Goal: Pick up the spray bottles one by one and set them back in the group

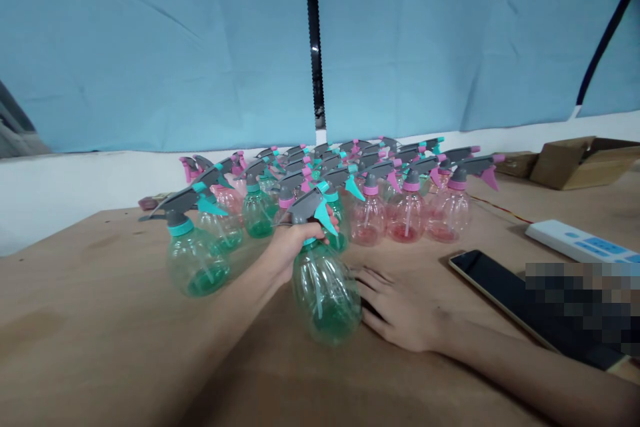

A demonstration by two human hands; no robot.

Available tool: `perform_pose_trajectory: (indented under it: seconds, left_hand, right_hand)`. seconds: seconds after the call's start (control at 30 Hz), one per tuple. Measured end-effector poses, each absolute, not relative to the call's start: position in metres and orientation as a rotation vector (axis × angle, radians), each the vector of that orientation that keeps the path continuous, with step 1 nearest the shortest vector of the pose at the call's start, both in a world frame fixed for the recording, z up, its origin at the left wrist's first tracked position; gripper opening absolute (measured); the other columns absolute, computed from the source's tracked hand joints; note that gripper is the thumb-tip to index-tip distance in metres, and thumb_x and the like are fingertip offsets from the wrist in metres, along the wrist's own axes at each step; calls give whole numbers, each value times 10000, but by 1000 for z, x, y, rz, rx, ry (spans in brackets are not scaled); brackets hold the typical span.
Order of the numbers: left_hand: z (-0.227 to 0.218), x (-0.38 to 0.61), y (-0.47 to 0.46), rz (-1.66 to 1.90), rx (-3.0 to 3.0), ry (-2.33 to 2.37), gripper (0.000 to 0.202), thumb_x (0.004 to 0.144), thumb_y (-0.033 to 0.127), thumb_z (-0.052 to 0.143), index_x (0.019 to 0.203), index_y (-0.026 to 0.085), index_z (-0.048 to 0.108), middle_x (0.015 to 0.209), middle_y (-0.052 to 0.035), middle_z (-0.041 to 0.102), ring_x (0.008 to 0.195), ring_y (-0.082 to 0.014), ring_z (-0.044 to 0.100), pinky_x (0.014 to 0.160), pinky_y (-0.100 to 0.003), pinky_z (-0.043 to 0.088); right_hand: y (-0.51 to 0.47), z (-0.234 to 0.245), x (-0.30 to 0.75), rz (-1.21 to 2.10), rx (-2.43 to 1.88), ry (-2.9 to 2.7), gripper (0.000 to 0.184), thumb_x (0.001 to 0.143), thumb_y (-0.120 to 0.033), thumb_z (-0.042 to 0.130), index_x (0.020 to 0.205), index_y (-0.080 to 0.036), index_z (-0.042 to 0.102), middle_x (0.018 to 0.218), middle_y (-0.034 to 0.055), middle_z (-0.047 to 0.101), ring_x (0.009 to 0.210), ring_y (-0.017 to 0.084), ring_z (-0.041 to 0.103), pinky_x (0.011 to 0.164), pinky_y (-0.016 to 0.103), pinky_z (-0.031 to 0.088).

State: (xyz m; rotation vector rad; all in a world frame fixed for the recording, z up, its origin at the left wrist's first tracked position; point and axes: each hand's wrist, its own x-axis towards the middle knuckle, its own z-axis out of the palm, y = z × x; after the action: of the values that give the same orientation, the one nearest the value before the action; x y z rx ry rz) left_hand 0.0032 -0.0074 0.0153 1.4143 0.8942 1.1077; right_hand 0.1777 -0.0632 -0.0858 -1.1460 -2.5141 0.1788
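Note:
My left hand point(291, 243) is wrapped round the neck of a green spray bottle point(326, 297) with a grey head and turquoise trigger. The bottle tilts a little above the wooden table. Beside its lower right side my right hand point(395, 303) lies low with fingers stretched out. Its fingertips are partly hidden behind the bottle, so I cannot tell whether they touch it. Another green spray bottle point(197, 260) stands to the left of my left forearm. Just beyond my hands stand pink spray bottles, among them one point(406, 217) with a pink trigger.
Several more green and pink spray bottles crowd the back of the wooden table point(75, 307). On the right lie a black phone point(520, 300) and a white and blue box-shaped item point(583, 240). An open cardboard box point(575, 167) stands behind them, before a blue curtain point(200, 47).

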Motion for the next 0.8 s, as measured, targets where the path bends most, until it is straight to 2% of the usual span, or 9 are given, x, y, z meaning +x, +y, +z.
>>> perform_pose_trajectory:
  seconds: [0.13,0.23,0.37,0.43,0.63,0.8]
  left_hand:
    - [18,3,-12,1042,1413,764,126,521,101,560,620,139,629,663,-37,624,620,-144,545,574,-259,426]
    - [18,1,-13,904,1407,795,93,524,121,611,611,135,640,629,-39,634,633,-168,571,602,-279,441]
    - [17,-1,-13,862,1365,860,128,530,139,650,654,135,681,697,-61,674,749,-221,613,695,-321,468]
    - [17,-2,-13,857,1336,887,145,537,154,664,678,135,691,705,-66,680,755,-238,621,690,-341,478]
    - [14,-5,-10,830,1343,807,251,602,169,631,844,155,695,752,-64,688,809,-252,635,709,-364,489]
    - [13,-6,-7,851,1351,784,263,623,169,600,867,169,697,763,-62,691,822,-244,632,748,-373,483]
  right_hand:
    - [-63,-88,177,173,-1166,-2499,394,880,-221,402,1268,-167,439,1308,113,450,1227,221,373,1048,425,271]
    - [-63,-89,177,169,-1162,-2488,385,887,-240,398,1264,-169,440,1313,109,450,1225,218,376,1045,423,278]
    - [-63,-89,177,167,-1170,-2501,386,890,-242,397,1261,-147,443,1315,116,446,1233,219,365,1054,417,266]
    - [-63,-88,177,171,-1174,-2505,390,888,-235,398,1264,-143,440,1315,120,443,1230,220,366,1053,417,267]
    - [-63,-86,177,194,-1161,-2506,399,885,-232,399,1278,-164,423,1307,117,443,1225,226,369,1046,432,275]
    - [-63,-87,177,195,-1157,-2492,418,883,-226,403,1297,-171,406,1305,116,444,1218,223,378,1042,428,281]
